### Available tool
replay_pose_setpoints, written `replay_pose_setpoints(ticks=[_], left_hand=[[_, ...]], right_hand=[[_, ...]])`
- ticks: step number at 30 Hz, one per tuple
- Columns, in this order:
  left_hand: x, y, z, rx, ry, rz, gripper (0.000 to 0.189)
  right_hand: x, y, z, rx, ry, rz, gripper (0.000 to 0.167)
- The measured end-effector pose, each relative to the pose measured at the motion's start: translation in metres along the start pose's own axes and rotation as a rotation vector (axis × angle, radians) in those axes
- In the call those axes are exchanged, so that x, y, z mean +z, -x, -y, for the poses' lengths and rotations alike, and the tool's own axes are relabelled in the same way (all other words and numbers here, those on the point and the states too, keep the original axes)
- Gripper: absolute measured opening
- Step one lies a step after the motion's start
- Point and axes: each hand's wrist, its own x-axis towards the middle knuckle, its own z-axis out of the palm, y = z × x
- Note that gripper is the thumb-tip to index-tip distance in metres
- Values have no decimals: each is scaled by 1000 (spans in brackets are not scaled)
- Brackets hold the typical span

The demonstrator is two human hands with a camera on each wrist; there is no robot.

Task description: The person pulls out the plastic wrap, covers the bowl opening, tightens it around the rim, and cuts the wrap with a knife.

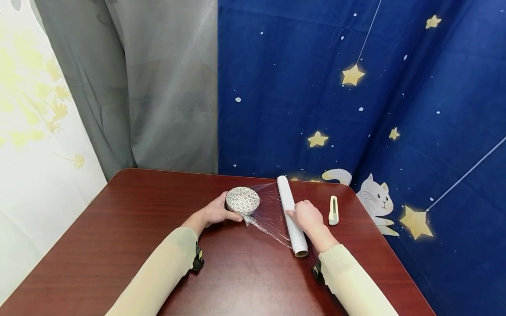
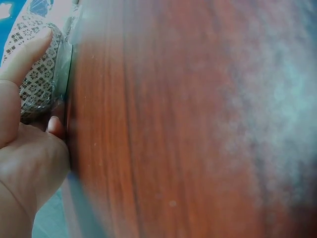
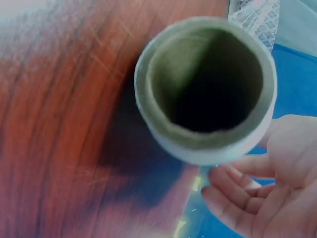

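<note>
A round bowl (image 1: pixel 243 200) with a small dark-and-white lattice pattern sits at the middle of the table, clear film clinging to its side. My left hand (image 1: pixel 218 210) grips it from the left, the thumb along its near side; the left wrist view shows the patterned wall (image 2: pixel 39 74) under the thumb. A sheet of cling film (image 1: pixel 269 210) stretches from the bowl to a white cling film roll (image 1: pixel 291 215). My right hand (image 1: pixel 308 216) holds this roll from the right. Seen end-on in the right wrist view, its hollow cardboard core (image 3: pixel 205 82) hides part of the hand.
To the right of the roll lies a white utility knife (image 1: pixel 334 210). Both stand on a dark red wooden table (image 1: pixel 138 219) with rounded far corners. Grey and blue star-patterned curtains (image 1: pixel 284 87) hang right behind its far edge.
</note>
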Motion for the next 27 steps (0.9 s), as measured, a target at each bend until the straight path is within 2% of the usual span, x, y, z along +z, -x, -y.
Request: replay_pose_setpoints(ticks=[5,12,19,27], left_hand=[[0,-1,1,1,-11,4,107],[0,-1,3,7,-4,-5,107],[1,-1,2,1,0,-7,107],[2,1,1,10,0,-4,106]], right_hand=[[-1,2,0,39,-23,29,48],[-5,2,-3,5,17,53,42],[-6,3,-9,-1,13,54,54],[-4,3,-17,14,68,45,64]])
